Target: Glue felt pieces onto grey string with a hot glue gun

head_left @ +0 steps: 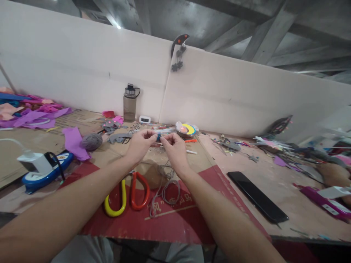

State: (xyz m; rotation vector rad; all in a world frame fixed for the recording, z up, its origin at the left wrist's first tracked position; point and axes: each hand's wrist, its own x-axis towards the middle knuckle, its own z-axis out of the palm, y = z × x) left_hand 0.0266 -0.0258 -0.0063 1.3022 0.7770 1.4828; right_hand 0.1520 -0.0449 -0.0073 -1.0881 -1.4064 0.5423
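Note:
Above the cardboard, my left hand (141, 144) and my right hand (174, 148) meet at their fingertips. Both pinch a small dark-blue piece (158, 137), mostly covered by the fingers, so its kind is unclear. Below my right hand, a loose loop of thin grey cord (171, 191) lies on the cardboard. Scissors with one yellow and one red handle (139, 191) rest nearer to me, under my left wrist. A ball of grey yarn (91, 141) is to the left of my left hand.
A red-and-brown cardboard sheet (181, 228) covers the table in front. A black phone (256, 195) lies right, a blue power strip (61, 164) with a charger left. Behind stand a bottle (129, 106), a small clock (144, 119) and a bowl (182, 134). Purple scraps (75, 143) lie left.

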